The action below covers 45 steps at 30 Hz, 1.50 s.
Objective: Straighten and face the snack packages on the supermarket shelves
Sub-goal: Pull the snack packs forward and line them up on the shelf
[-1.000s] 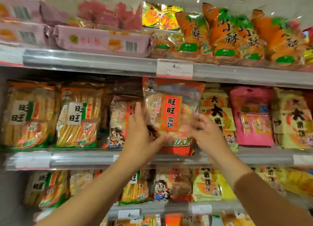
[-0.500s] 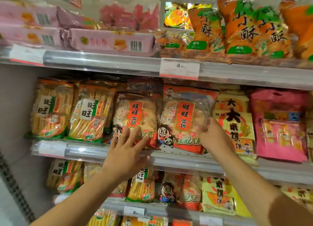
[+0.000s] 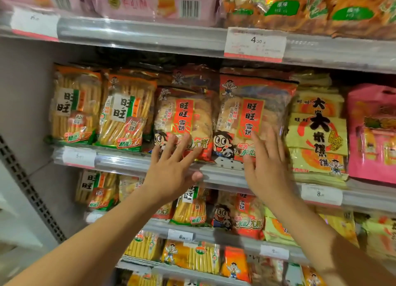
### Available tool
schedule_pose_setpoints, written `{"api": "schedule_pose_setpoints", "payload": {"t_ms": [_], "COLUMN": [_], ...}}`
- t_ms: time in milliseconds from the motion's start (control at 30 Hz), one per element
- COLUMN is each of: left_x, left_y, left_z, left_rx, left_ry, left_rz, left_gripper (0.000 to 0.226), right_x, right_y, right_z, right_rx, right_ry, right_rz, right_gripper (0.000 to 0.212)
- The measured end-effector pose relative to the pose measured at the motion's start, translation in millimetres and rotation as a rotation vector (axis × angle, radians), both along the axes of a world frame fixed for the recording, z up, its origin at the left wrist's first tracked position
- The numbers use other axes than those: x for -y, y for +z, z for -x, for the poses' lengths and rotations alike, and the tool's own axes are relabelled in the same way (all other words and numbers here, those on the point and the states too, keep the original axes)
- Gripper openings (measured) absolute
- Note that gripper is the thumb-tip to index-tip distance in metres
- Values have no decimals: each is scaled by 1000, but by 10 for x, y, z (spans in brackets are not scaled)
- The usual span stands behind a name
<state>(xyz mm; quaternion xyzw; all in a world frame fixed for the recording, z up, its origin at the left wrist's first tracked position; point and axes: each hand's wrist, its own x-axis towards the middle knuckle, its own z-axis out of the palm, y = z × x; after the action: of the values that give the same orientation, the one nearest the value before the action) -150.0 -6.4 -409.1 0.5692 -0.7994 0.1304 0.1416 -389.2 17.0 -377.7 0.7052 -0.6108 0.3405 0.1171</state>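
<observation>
Red-labelled rice cracker bag, right (image 3: 252, 116): stands upright on the middle shelf (image 3: 128, 163), label outward, just beside the red-labelled rice cracker bag, left (image 3: 184, 121), which sits lower and slightly behind it. Orange cracker-stick bags (image 3: 102, 108) at the far left lean a little. Yellow packets (image 3: 317, 131) to the right lie stacked, fronts legible.

Progress, as judged: the two red bags look faced; the leaning stick bags and the lower shelves look still to do.

Left hand (image 3: 171, 170): arm raised from lower left, fingers (image 3: 182, 144) spread and straight, tips against the lower front of the left red bag, thumb by the shelf rail.

Right hand (image 3: 267, 165): palm toward the right red bag, fingers straight and slightly apart, gripping nothing; contact cannot be told.
</observation>
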Motion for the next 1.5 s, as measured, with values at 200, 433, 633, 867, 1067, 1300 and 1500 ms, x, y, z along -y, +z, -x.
{"api": "schedule_pose_setpoints", "payload": {"t_ms": [200, 433, 633, 867, 1067, 1300, 1500], "left_x": [-24, -170, -451, -237, 86, 256, 158], "left_y": [-111, -644, -1170, -1571, -1675, -1685, -1535], "left_z": [-131, -677, -854, -1476, -1566, -1428, -1460], "left_rx": [-29, -35, -75, -895, -1134, -1036, -956], "left_ry": [-168, -253, -459, 95, 157, 374, 241], "left_rz": [157, 324, 105, -334, -549, -569, -368], "left_gripper": [65, 53, 69, 85, 96, 84, 64], "right_x": [-95, 7, 40, -70, -562, 142, 628], "right_y": [-406, -687, -762, -933, -1484, -1874, -2122], "right_z": [-628, -774, -822, -976, -1258, -1267, -1188], "right_rx": [-214, -358, -306, -215, 96, 806, 714], "right_ry": [201, 0, -78, -175, 81, -251, -233], "right_rz": [-8, 176, 200, 146, -161, -591, -731], "right_gripper": [53, 52, 53, 56, 68, 59, 96]}}
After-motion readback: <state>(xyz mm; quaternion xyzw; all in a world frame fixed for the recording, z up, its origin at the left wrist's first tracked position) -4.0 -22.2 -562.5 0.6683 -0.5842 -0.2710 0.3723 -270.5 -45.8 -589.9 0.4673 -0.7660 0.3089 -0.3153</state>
